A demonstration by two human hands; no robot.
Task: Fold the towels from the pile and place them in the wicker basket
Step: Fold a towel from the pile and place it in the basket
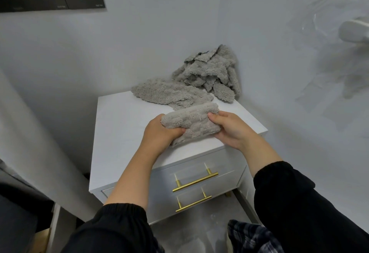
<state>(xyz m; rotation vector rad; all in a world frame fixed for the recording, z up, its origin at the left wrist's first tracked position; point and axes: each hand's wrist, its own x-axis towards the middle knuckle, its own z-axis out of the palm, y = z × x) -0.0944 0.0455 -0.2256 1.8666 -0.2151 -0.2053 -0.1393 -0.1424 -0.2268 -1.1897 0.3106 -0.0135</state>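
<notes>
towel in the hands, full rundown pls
The towel is grey, plush, ribbed in rows, looks like microfibre. It is folded into a compact bundle lying on the front of the white cabinet top. The left hand grips its left end, the right hand its right end. It lies apart from the unfolded pile behind.

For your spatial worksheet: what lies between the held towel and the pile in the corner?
In the head view, a flat towel lies between the held towel and the pile.
</notes>
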